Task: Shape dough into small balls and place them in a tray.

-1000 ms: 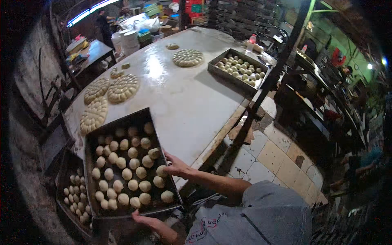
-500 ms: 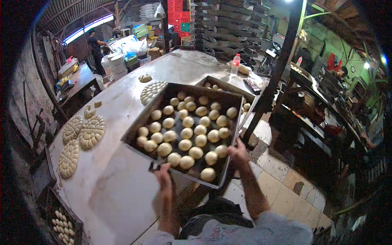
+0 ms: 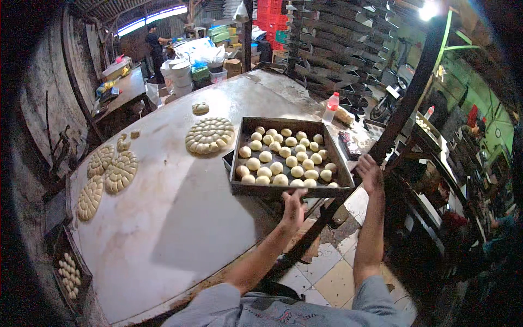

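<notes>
Dark metal tray [image 3: 261, 189] at right side of worktop [image 3: 136, 229], rows of pale dough balls [image 3: 280, 180] inside. I see second tray [image 3: 227, 160] partly beneath, contents hidden. My left grip [image 3: 293, 210] at near wall, right grip [image 3: 371, 173] by right corner; can't tell whether either clamps. Lower-left tray [image 3: 79, 255] holds more dough balls [image 3: 69, 275]. Red-capped bottle [image 3: 330, 107] behind.

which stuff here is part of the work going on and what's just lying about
In the work, it seems:
- left hand, at the tray's front
- right hand, by its right side
- dough balls in it

Likely just about:
- bottle
- crates
- buckets
- motorbike
</notes>
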Demonstrator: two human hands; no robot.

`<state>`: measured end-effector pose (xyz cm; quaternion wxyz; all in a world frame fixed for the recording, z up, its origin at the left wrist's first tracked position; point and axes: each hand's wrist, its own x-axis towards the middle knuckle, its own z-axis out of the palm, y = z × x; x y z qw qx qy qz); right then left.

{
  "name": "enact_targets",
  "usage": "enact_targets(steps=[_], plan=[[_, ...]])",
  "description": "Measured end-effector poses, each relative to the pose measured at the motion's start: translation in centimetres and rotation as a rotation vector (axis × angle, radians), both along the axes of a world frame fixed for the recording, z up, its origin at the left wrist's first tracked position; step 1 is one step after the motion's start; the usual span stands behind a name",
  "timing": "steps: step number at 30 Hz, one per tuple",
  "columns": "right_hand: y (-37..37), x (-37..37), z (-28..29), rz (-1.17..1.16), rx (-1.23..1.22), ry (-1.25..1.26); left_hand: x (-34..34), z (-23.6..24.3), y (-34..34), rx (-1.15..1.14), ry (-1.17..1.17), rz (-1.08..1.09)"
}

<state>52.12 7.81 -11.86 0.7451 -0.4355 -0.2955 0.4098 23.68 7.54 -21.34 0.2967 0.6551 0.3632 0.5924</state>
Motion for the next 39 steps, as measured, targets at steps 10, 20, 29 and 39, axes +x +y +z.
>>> enact_targets(steps=[10,20,29,39], plan=[[-8.8,-23.3,-4.2,0.137,0.057,-0.074,-24.2,1.8,-10.0,-1.058,0.037,-1.022],[-9.4,-60.3,-7.7,1.317,-0.089,-0.459,-46.2,-0.1,-24.1,-0.826,-0.380,0.044],[-11.4,-100.1,-14.9,1.600,0.127,-0.730,-64.8,-5.4,-38.9,-0.677,-0.933,0.337],[-9.0,-116.5,-20.4,1.590,0.249,-0.709,-78.3,-7.5,-44.2,-0.404,-1.150,0.678]])
